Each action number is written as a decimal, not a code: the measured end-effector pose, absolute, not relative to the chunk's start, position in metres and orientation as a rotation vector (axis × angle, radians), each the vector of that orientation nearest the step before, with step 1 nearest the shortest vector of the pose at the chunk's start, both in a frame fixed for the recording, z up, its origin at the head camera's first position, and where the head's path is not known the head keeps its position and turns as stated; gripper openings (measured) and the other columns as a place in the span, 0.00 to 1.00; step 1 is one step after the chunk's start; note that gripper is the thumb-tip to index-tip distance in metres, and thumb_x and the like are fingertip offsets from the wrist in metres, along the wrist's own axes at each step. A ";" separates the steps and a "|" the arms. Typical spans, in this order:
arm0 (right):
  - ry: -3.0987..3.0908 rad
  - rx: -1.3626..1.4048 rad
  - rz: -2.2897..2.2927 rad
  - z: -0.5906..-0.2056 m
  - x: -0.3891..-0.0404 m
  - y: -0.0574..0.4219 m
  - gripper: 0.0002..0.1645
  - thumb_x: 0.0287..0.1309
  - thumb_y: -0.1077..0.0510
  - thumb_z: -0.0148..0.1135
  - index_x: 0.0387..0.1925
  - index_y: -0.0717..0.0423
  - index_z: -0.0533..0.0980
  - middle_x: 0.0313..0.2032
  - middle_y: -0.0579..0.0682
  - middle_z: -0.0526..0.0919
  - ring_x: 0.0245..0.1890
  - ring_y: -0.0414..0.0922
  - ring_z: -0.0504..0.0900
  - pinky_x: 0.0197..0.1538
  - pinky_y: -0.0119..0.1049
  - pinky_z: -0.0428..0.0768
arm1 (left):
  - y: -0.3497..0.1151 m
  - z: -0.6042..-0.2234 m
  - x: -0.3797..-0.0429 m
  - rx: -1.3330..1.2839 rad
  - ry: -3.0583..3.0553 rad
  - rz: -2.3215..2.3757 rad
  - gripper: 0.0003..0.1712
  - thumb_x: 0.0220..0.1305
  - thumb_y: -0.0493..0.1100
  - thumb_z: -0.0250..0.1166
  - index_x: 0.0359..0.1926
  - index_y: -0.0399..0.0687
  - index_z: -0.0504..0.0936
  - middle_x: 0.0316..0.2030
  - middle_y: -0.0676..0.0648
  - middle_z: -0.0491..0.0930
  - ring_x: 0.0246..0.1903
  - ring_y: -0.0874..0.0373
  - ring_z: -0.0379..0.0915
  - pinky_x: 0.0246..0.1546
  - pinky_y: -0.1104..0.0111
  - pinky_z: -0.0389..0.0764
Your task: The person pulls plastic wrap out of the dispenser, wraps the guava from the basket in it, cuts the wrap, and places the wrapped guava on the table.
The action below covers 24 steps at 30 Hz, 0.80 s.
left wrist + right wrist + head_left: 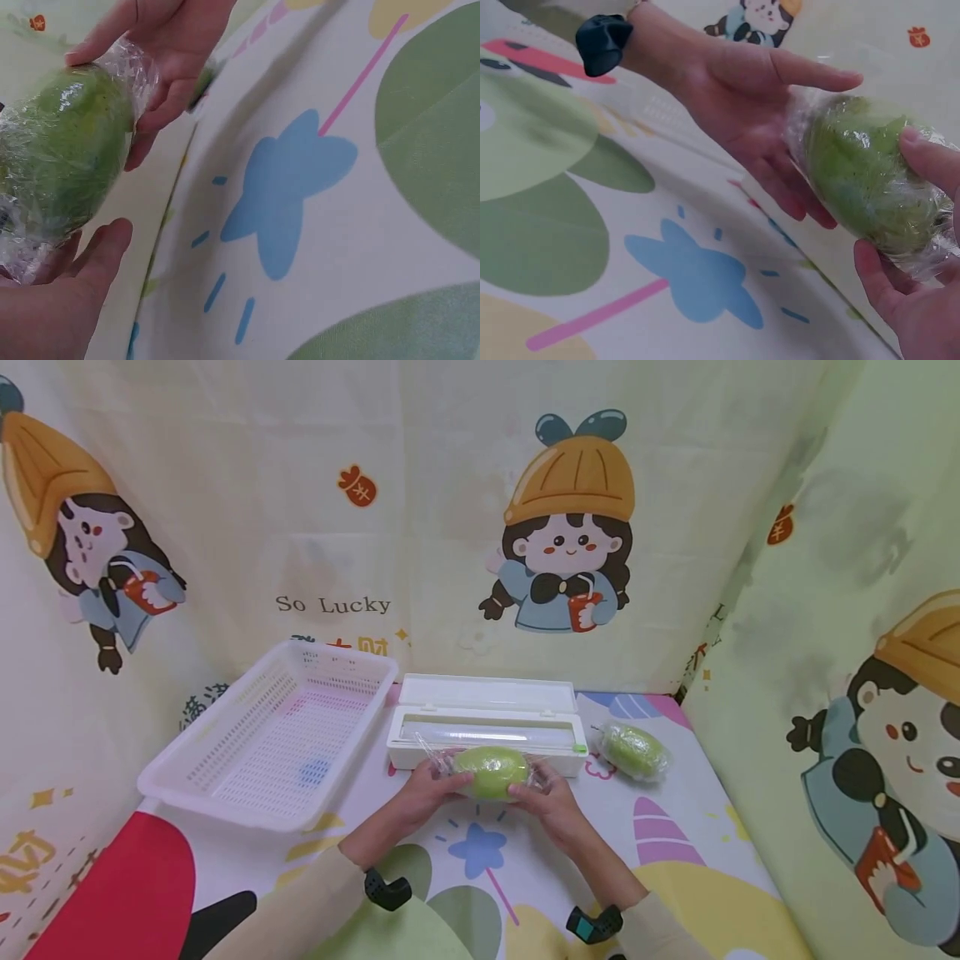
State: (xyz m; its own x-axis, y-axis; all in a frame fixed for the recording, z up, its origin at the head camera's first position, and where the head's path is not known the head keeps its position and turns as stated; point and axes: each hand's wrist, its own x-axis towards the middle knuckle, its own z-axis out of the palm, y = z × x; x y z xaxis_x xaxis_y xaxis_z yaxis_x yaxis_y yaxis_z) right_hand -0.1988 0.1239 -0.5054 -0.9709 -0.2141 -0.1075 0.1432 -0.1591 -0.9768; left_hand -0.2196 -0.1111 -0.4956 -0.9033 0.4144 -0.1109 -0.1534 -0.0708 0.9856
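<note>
A green mango (491,772) loosely wrapped in clear cling film is held up between both hands, in front of a white cling film dispenser (487,739). My right hand (555,806) pinches its right end, thumb (930,161) on top and fingers underneath. At the other end, my left hand (427,793) supports the wrapped fruit on fairly straight fingers; its thumb (825,75) stands away from the skin in the right wrist view. Film ends bunch out at both sides. The dispenser's lid (487,693) is raised, showing a film roll (480,733) inside.
Another film-wrapped green mango (634,751) lies on the table to the right of the dispenser. A white slotted plastic basket (225,806) stands at the left. Printed cloth covers the table (540,868), with printed curtains (450,552) at the back and sides.
</note>
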 end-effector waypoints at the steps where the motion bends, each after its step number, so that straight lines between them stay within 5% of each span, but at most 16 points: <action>1: 1.870 -0.076 -2.230 -0.505 -0.199 0.124 0.44 0.55 0.66 0.66 0.71 0.53 0.58 0.66 0.59 0.62 0.53 0.44 0.78 0.51 0.37 0.82 | -0.111 -0.496 -0.220 0.283 1.811 2.032 0.33 0.62 0.44 0.66 0.65 0.41 0.66 0.55 0.43 0.75 0.49 0.59 0.76 0.54 0.61 0.80; 11: 1.942 -0.125 -2.187 -0.504 -0.197 0.127 0.47 0.50 0.71 0.66 0.70 0.51 0.59 0.71 0.53 0.59 0.69 0.51 0.63 0.57 0.26 0.76 | -0.110 -0.500 -0.221 0.267 1.783 2.018 0.31 0.63 0.46 0.65 0.65 0.46 0.67 0.56 0.43 0.73 0.50 0.56 0.76 0.55 0.48 0.77; 17: 1.950 -0.169 -2.159 -0.501 -0.196 0.127 0.47 0.52 0.68 0.66 0.71 0.48 0.57 0.73 0.52 0.56 0.70 0.52 0.61 0.57 0.25 0.75 | -0.109 -0.497 -0.219 0.262 1.799 2.028 0.30 0.60 0.44 0.68 0.62 0.44 0.71 0.51 0.48 0.78 0.46 0.58 0.78 0.51 0.58 0.81; 24: 1.855 -0.152 -2.168 -0.503 -0.197 0.129 0.42 0.59 0.65 0.61 0.71 0.50 0.55 0.72 0.57 0.55 0.57 0.44 0.74 0.57 0.36 0.79 | -0.110 -0.494 -0.217 0.292 1.942 1.993 0.33 0.55 0.42 0.71 0.62 0.46 0.73 0.47 0.48 0.79 0.40 0.60 0.75 0.40 0.70 0.79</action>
State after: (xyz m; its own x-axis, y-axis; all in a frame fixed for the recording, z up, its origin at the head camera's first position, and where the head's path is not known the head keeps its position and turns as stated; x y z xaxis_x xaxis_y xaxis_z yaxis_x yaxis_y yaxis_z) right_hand -0.1973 0.1291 -0.5026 -0.9542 -0.2807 -0.1032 0.1454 -0.1338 -0.9803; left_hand -0.2172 -0.1099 -0.4937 -0.9202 0.3811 -0.0896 -0.0995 -0.0061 0.9950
